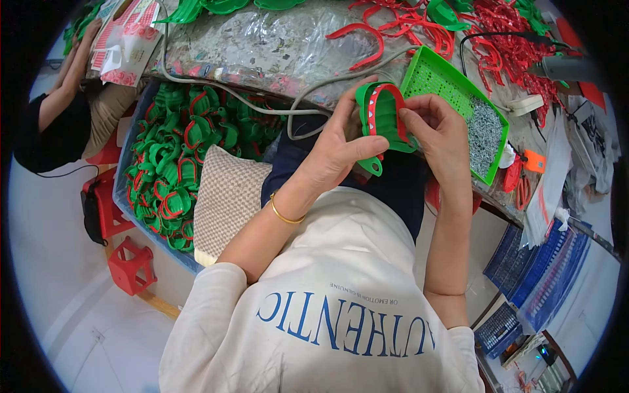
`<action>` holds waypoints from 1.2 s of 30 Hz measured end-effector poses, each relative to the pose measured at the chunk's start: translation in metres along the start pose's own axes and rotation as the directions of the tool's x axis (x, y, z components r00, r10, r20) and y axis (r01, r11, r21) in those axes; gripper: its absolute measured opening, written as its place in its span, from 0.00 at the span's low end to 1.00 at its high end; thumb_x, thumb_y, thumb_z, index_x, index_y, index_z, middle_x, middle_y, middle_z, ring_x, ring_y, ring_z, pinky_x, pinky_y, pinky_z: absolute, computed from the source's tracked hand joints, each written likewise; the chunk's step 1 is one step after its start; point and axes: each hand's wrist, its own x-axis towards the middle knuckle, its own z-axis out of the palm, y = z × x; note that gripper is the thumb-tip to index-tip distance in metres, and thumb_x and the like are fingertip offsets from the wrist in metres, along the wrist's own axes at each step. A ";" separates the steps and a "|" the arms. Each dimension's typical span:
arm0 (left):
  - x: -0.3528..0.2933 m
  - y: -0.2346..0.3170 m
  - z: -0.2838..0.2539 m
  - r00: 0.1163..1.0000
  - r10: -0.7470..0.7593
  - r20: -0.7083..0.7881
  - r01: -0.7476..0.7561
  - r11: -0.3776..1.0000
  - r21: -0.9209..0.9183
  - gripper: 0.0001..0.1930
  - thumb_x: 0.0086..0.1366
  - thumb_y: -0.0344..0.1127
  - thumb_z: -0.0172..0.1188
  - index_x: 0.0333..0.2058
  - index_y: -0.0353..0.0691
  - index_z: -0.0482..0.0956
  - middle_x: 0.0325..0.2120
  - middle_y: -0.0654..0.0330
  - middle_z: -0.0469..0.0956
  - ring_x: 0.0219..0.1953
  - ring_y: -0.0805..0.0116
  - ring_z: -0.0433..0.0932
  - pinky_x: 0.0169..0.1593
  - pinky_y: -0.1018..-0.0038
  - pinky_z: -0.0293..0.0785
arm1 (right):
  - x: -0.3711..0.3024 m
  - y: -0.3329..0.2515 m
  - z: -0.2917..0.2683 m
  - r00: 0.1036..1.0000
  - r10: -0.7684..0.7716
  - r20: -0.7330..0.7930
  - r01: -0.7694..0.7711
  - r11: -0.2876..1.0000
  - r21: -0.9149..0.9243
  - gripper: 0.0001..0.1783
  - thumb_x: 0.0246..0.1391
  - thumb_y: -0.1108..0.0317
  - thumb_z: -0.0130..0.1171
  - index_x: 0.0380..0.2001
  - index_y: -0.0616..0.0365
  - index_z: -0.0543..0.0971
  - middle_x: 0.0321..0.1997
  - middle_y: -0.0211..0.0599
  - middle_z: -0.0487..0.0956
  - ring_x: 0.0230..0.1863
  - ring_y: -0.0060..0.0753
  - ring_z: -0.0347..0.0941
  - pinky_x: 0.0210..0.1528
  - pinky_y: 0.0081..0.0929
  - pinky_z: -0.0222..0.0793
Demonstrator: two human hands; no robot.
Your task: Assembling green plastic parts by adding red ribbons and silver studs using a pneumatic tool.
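A green plastic jaw-shaped toy part [388,124] with a red strip [372,112] of white teeth along its edge is held up over my lap. My left hand [344,141] grips it from the left, thumb across its lower end and fingers behind it. My right hand [440,134] pinches the red edging on the part's right side between thumb and fingertips. Just beyond the right hand lies a bright green tray [429,73] with a heap of small silvery metal pieces [483,134] in its near end.
A blue bin [120,190] full of green-and-red parts [171,157] stands at the left, beside a checked cushion [226,196]. Loose red strips [419,29] and a grey cable [252,108] lie on the worktable [262,56]. Another person's arm [65,82] is at far left.
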 end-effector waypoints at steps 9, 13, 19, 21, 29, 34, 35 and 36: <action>-0.005 -0.005 -0.006 0.944 -0.250 0.214 0.321 0.844 -0.430 0.38 0.58 0.45 0.59 0.63 0.39 0.53 0.55 0.50 0.66 0.57 0.54 0.68 0.59 0.55 0.66 | -0.006 0.002 -0.015 0.990 -0.028 0.135 -0.011 0.959 0.282 0.16 0.49 0.76 0.59 0.43 0.59 0.71 0.37 0.27 0.74 0.37 0.17 0.70 0.38 0.16 0.67; -0.007 -0.013 -0.004 0.919 -0.334 0.210 0.387 0.656 -0.648 0.38 0.59 0.48 0.57 0.62 0.34 0.55 0.55 0.45 0.66 0.58 0.47 0.67 0.60 0.53 0.65 | -0.015 0.013 -0.020 0.967 -0.207 -0.148 0.220 0.972 0.078 0.17 0.51 0.74 0.60 0.44 0.57 0.70 0.38 0.28 0.72 0.38 0.19 0.69 0.39 0.18 0.67; -0.005 -0.012 0.008 0.873 -0.327 0.362 0.476 0.735 -0.483 0.38 0.58 0.51 0.58 0.61 0.34 0.58 0.56 0.38 0.64 0.60 0.47 0.64 0.61 0.53 0.62 | 0.024 -0.045 -0.106 0.226 -0.677 -0.700 0.705 0.610 -0.362 0.17 0.56 0.69 0.57 0.46 0.66 0.69 0.41 0.37 0.74 0.44 0.27 0.70 0.51 0.24 0.64; 0.000 -0.015 0.012 0.863 -0.312 0.398 0.489 0.716 -0.498 0.38 0.57 0.51 0.59 0.60 0.34 0.59 0.56 0.38 0.64 0.59 0.47 0.65 0.60 0.54 0.63 | 0.039 -0.075 -0.123 0.317 -0.686 -0.655 0.751 0.603 -0.269 0.20 0.56 0.69 0.57 0.48 0.67 0.67 0.42 0.39 0.74 0.45 0.29 0.70 0.53 0.26 0.64; -0.015 -0.054 0.020 0.815 -0.425 0.393 0.576 0.532 -0.620 0.39 0.54 0.54 0.63 0.58 0.37 0.62 0.52 0.39 0.68 0.52 0.47 0.71 0.57 0.54 0.67 | 0.048 -0.092 -0.158 0.710 -0.662 0.240 0.563 0.739 0.370 0.26 0.54 0.59 0.59 0.52 0.59 0.64 0.31 0.32 0.70 0.37 0.27 0.69 0.50 0.27 0.64; -0.014 -0.057 0.018 0.782 -0.497 0.376 0.609 0.482 -0.630 0.39 0.54 0.54 0.63 0.58 0.36 0.61 0.52 0.40 0.68 0.54 0.47 0.70 0.58 0.54 0.66 | 0.016 -0.087 -0.132 0.874 -0.485 0.033 0.419 0.785 0.457 0.19 0.53 0.60 0.60 0.44 0.55 0.70 0.23 0.24 0.62 0.27 0.22 0.63 0.41 0.30 0.61; -0.017 -0.057 0.016 0.795 -0.475 0.378 0.598 0.512 -0.616 0.39 0.55 0.54 0.63 0.58 0.36 0.61 0.52 0.40 0.68 0.54 0.47 0.70 0.58 0.54 0.67 | 0.013 -0.087 -0.101 0.862 -0.469 -0.193 0.499 0.714 0.491 0.19 0.51 0.66 0.62 0.44 0.59 0.69 0.22 0.25 0.63 0.25 0.21 0.63 0.33 0.27 0.59; -0.018 -0.059 0.017 0.786 -0.466 0.406 0.615 0.523 -0.591 0.39 0.55 0.54 0.63 0.58 0.35 0.61 0.52 0.40 0.68 0.55 0.47 0.69 0.57 0.54 0.68 | 0.011 -0.082 -0.090 0.864 -0.461 -0.202 0.497 0.720 0.484 0.19 0.51 0.66 0.62 0.44 0.59 0.69 0.22 0.25 0.63 0.25 0.21 0.63 0.33 0.27 0.59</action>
